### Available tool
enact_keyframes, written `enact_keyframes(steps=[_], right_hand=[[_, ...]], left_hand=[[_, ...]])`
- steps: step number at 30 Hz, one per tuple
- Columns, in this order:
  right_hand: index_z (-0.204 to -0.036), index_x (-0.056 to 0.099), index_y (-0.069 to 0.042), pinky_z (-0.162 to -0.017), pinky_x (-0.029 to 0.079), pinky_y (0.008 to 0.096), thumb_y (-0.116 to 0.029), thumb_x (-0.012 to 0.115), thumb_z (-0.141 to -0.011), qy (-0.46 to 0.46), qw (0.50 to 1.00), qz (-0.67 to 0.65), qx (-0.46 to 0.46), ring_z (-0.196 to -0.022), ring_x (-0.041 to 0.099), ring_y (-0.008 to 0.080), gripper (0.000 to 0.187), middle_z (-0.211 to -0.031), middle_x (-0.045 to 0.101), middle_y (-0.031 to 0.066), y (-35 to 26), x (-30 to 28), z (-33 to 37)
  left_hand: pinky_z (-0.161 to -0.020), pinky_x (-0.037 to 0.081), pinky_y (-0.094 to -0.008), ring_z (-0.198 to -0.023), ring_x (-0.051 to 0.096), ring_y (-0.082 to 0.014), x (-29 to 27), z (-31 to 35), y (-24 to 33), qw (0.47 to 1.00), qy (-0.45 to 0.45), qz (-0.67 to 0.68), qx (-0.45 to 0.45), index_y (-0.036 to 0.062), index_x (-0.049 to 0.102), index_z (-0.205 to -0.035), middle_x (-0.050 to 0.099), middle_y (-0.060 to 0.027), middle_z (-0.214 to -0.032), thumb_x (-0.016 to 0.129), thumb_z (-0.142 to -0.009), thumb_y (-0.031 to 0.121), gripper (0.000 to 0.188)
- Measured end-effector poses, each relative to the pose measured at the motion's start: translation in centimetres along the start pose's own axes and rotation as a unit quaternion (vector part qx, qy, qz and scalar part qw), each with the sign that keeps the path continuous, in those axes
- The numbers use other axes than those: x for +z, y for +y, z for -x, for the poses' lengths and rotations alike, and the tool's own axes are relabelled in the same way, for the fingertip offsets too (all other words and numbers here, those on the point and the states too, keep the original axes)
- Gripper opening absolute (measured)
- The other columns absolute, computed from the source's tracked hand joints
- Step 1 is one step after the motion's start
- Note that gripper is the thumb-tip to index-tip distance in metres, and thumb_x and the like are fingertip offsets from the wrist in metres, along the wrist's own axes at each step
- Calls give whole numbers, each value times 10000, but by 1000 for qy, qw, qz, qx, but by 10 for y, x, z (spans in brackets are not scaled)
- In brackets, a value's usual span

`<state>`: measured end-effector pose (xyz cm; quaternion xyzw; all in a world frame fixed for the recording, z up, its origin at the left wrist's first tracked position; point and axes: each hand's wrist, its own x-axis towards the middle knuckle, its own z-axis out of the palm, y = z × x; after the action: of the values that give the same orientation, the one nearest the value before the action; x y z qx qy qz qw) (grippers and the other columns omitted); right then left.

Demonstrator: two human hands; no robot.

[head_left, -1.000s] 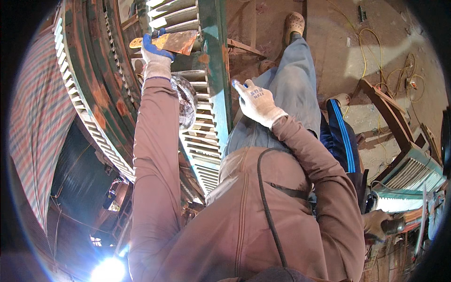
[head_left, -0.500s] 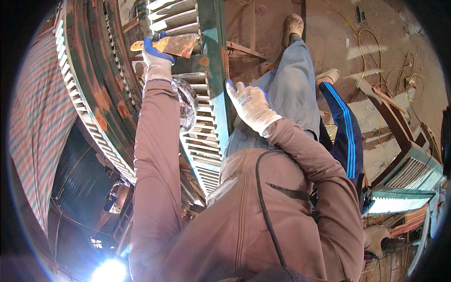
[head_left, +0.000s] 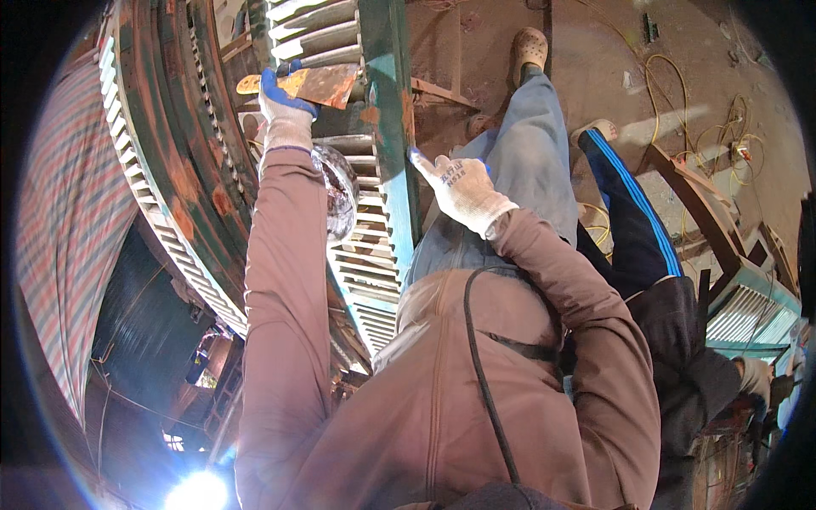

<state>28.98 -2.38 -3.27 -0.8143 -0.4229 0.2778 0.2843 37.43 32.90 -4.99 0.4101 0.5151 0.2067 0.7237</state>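
My left hand point(head_left: 287, 104), in a white glove with blue fingers, is closed around a scraper point(head_left: 319, 85) with a yellow handle and a broad, rust-stained blade. It is over the slats of a green louvred shutter point(head_left: 387, 127), the blade pointing right toward the side rail. Gloved the same way, my right hand point(head_left: 463, 191) has its index finger stretched out to the rail's right edge; the other fingers are partly curled and nothing shows in them. Whether the fingertip touches the wood I cannot tell. Beside my left forearm sits a shiny, round, bowl-like thing point(head_left: 340, 194).
More worn green shutter frames point(head_left: 161, 127) stand at left, near a striped cloth point(head_left: 72, 195). A co-worker's striped trouser leg point(head_left: 633, 204) is close on my right. Yellow cords point(head_left: 671, 76) lie on the floor; another louvred shutter point(head_left: 752, 310) is at far right. A lamp point(head_left: 195, 493) glares at lower left.
My right hand has turned slightly and shifted a little right. The co-worker has moved at my right; a dark jacket now shows and covers part of the far-right shutter. My left hand stays nearly still.
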Motion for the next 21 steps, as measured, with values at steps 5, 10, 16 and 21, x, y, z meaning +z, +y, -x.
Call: enact_keyframes(steps=[5, 10, 16, 21], right_hand=[[-1535, 317, -52, -642, 527, 398, -159, 586, -902, 7, 994, 53, 98, -792, 698, 248, 696, -961, 651, 125, 8, -45, -34], [-1536, 299, -12, -591, 526, 396, -136, 580, -911, -62, 982, 150, 95, -800, 707, 248, 696, -955, 648, 114, -2, -22, -62], [-1510, 347, 19, -521, 484, 395, -138, 559, -915, -120, 967, 210, 78, -697, 645, 202, 652, -955, 640, 98, -36, 13, -30], [-1472, 372, 56, -545, 507, 406, -115, 588, -863, -134, 980, 145, 9, -674, 660, 236, 669, -880, 649, 122, -34, 16, -2]], left_hand=[[-908, 521, -548, -969, 643, -261, 0, 2, 2, 999, -14, 34, -37, 97, 550, -987, 635, -75, -980, 533, -955, 278, 185], [-959, 474, -641, -1038, 658, -333, -1, -1, -1, 1000, -11, 12, -2, 88, 548, -1028, 662, -151, -1101, 512, -966, 320, 243], [-948, 485, -636, -1028, 661, -332, 2, 5, 0, 1000, 1, 15, -10, 93, 534, -1077, 644, -155, -1104, 513, -970, 319, 251], [-904, 516, -565, -925, 644, -285, 7, 14, 2, 1000, -3, 1, -11, 101, 557, -990, 661, -121, -1013, 509, -974, 355, 259]])
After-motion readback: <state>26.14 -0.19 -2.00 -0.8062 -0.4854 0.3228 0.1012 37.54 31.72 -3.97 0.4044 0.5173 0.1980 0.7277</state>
